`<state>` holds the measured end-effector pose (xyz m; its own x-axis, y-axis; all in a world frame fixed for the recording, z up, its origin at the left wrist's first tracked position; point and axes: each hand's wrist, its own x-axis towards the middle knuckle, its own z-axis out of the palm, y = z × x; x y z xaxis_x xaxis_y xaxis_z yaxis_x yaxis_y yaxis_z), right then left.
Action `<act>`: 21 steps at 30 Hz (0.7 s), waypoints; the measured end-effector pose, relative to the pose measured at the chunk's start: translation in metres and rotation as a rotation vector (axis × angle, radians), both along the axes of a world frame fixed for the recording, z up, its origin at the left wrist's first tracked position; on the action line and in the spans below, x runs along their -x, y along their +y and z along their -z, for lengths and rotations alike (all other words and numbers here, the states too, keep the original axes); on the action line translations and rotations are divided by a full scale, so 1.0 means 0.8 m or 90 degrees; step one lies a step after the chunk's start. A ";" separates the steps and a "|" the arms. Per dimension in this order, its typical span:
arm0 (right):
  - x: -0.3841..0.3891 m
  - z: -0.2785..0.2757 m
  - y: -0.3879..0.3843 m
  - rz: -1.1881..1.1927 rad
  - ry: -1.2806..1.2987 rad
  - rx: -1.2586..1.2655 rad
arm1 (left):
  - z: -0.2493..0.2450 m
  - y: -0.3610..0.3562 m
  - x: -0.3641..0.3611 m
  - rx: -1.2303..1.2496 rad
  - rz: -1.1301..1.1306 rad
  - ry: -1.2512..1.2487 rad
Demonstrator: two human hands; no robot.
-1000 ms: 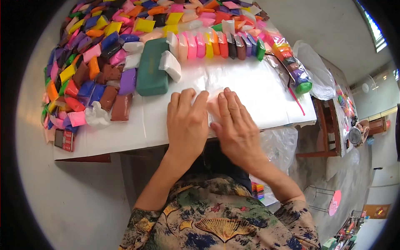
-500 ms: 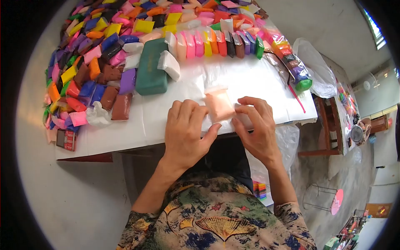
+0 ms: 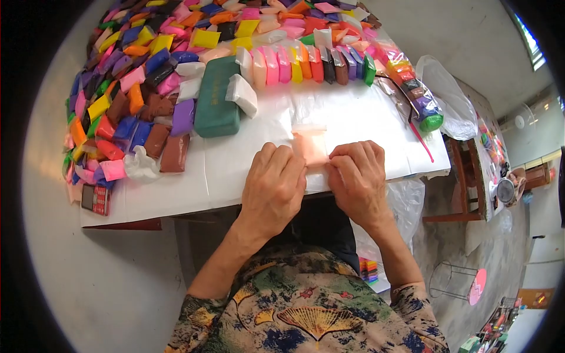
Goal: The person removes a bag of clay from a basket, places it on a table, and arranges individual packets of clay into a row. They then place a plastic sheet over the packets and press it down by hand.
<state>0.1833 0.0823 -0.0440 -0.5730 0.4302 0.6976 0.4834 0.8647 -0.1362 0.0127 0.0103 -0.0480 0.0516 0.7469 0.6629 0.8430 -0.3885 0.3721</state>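
Note:
A small clear packet of peach-coloured soft clay (image 3: 312,146) lies on the white-covered table in front of me. My left hand (image 3: 275,181) is closed, thumb and fingers pinching at the packet's lower left corner. At the lower right corner, my right hand (image 3: 358,179) has its fingers curled in and pinched on the packet's edge. The fingertips partly hide both corners. Beyond the hands, a row of upright clay packets in many colours (image 3: 285,66) runs from a green case (image 3: 216,100), with a white packet (image 3: 242,96) leaning against the case.
Heaped coloured packets (image 3: 126,112) cover the table's left and far sides. A phone-like red device (image 3: 96,200) sits at the left front corner beside crumpled tissue (image 3: 141,165). Eyeglasses (image 3: 406,103), a filled bag of coloured packets (image 3: 419,94) and a clear plastic bag (image 3: 446,97) lie at right.
Both hands have closed in on the packet's lower corners, fingers curling from a looser spread into pinches. The packet sits straighter now. The whole view has shifted slightly.

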 end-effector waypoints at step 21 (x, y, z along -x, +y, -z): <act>0.011 -0.050 0.017 -0.173 0.330 0.950 | 0.000 -0.014 0.010 -0.159 0.005 0.004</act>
<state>0.1748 0.0959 -0.0041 -0.5887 0.8022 -0.0995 -0.0193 -0.1370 -0.9904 0.0043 -0.0012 -0.0484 0.0610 0.5591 0.8269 0.8413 -0.4746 0.2588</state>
